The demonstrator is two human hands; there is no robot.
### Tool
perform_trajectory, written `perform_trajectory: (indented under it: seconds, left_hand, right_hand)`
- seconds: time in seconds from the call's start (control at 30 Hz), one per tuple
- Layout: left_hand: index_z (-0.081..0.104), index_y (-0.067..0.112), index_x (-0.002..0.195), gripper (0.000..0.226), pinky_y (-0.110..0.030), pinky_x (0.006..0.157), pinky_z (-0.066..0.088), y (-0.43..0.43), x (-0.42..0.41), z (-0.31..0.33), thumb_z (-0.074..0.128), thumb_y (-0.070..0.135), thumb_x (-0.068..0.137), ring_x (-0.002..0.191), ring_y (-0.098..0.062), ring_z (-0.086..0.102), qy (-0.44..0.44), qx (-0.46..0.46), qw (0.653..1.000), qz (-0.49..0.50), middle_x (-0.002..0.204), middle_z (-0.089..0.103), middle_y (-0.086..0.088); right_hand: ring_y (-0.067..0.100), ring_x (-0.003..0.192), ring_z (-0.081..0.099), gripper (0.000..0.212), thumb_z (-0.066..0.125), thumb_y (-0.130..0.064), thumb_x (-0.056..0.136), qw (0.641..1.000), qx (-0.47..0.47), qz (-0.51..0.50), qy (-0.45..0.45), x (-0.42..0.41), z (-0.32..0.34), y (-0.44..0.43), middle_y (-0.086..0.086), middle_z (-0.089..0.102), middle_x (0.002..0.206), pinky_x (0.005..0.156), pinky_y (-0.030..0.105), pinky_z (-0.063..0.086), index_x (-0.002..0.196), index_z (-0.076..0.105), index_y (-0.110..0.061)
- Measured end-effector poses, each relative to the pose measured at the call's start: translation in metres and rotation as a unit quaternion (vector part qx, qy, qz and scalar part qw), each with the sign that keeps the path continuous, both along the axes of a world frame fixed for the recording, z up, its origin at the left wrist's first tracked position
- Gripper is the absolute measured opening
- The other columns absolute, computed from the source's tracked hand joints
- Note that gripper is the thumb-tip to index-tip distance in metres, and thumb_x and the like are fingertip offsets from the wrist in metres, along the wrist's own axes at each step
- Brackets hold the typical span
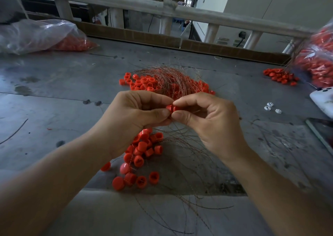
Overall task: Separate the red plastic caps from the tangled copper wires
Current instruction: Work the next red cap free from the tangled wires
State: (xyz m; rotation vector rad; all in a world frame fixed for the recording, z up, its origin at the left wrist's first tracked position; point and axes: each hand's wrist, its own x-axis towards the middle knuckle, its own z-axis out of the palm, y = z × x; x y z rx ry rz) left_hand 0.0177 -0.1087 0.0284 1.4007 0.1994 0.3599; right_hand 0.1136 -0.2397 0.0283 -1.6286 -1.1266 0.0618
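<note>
the left hand and the right hand are meeting in the middle, up above the bench. both are pinching one red cap between thumb and fingertips, with the other fingers curling in. thin copper wires are trailing out from under the hands and bunching up thick just behind them. to do this step well, i think one hand should be holding the cap firm. the other should be taking just that cap's own wire, close to the cap, and pulling slow and straight, so the wire is not snapping or dragging the whole tangle up. a far pile of caps is lying under the bunch of wires, and a near pile of caps is lying just below the left hand. a clear bag with more caps is sitting far off at the left.
</note>
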Motion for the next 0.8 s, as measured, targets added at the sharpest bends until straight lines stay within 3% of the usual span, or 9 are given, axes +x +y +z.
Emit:
perform_trajectory:
  seconds: [0.3,0.57,0.8]
  left_hand:
    - [0.070,0.013,0.080,0.026,-0.014,0.059,0.052,-0.0009,-0.0009,-0.0007,0.064,0.008,0.056,0.067,-0.014,0.070,0.013,0.058,0.998,0.027,0.074,0.073,-0.006]
    - [0.071,0.020,0.075,0.024,-0.013,0.059,0.052,-0.0024,0.0002,-0.0017,0.066,0.011,0.054,0.066,-0.014,0.070,0.011,0.090,0.995,0.039,0.074,0.073,-0.004]
    - [0.074,0.024,0.070,0.021,-0.015,0.060,0.053,-0.0015,-0.0004,-0.0017,0.067,0.012,0.055,0.069,-0.016,0.071,0.005,0.092,0.995,0.029,0.075,0.073,-0.005]
  right_hand:
    - [0.005,0.079,0.064,0.027,0.070,-0.019,0.069,0.999,-0.003,-0.020,-0.042,-0.0017,-0.0027,-0.0008,-0.009,0.065,0.083,0.070,0.013,0.051,0.095,0.065,-0.021]
    - [-0.004,0.081,0.064,0.031,0.073,-0.011,0.070,0.998,-0.016,-0.018,-0.060,0.0002,-0.0018,-0.0015,-0.017,0.062,0.083,0.069,0.007,0.049,0.098,0.064,-0.018]
    - [-0.001,0.088,0.059,0.026,0.073,-0.009,0.070,0.991,-0.015,-0.034,-0.127,0.0015,-0.0042,-0.0014,-0.009,0.061,0.086,0.075,0.006,0.047,0.095,0.070,-0.002]
